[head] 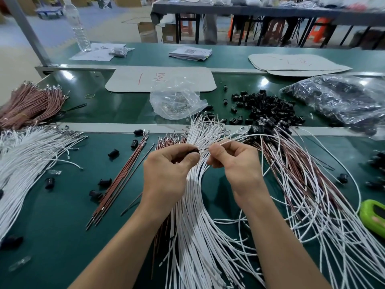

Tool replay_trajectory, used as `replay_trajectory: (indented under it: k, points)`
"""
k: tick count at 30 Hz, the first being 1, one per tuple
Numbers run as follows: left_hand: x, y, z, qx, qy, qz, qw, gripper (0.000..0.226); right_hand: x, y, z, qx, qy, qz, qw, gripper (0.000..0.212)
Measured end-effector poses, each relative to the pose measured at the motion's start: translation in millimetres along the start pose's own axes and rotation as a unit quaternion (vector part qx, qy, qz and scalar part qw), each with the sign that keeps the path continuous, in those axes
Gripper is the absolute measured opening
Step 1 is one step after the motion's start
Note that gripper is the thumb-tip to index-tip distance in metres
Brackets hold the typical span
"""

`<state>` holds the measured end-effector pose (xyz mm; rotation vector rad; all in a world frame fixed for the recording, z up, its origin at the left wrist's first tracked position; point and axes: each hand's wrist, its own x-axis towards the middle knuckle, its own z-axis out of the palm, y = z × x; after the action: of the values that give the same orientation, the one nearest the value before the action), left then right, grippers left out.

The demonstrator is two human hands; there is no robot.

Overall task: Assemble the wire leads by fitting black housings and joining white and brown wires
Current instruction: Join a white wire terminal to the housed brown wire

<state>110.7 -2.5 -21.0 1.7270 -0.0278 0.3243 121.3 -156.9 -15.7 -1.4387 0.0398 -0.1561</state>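
Head view, near to far, over a green worktop (52,226). A thick bundle of white wires (193,226), too many to count, fans out beneath the two hands. The left hand (166,170) has its grip closed in a thumb-and-forefinger pinch on one black housing (192,151). The right hand (235,163) has its grip closed in a pinch on one white wire (227,143). The wire's metal tip points at the housing's mouth; whether it has entered cannot be told. Right of the hands lies a loose spread of assembled leads (302,184), white and brown wires mixed, ending in black housings. One green object (373,215) sits at the right edge. Left of the hands are one straight group of brown wires (116,184), at least six loose housings (104,182) and a second white bundle (25,153). Beyond a pale rail (104,125) lie one brown bundle (27,103), one rubber band (90,95), one clear bag (177,101) of small metal parts, a heap of black housings (268,107) and one large bag (337,99) of dark parts. One cardboard sheet (160,79) bears red handwriting, not legible. Farthest are one clear water bottle (78,26), one paper stack (190,52) with print too small to read, and further cardboard sheets (298,63) with faint marks.
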Motion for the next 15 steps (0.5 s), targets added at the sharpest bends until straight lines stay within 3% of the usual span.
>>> replay_trajectory:
  k: [9,15]
  points:
    - [-1.0,1.1,-3.5,0.028,-0.02,0.016,0.999,0.025,0.5,0.7,-2.0,0.008,-0.008,0.044,0.999,0.02]
    - [-4.4,2.4,-3.1,0.035,0.014,0.031,0.999,0.028,-0.2,3.7,0.8,-0.008,-0.007,0.051,0.999,0.017]
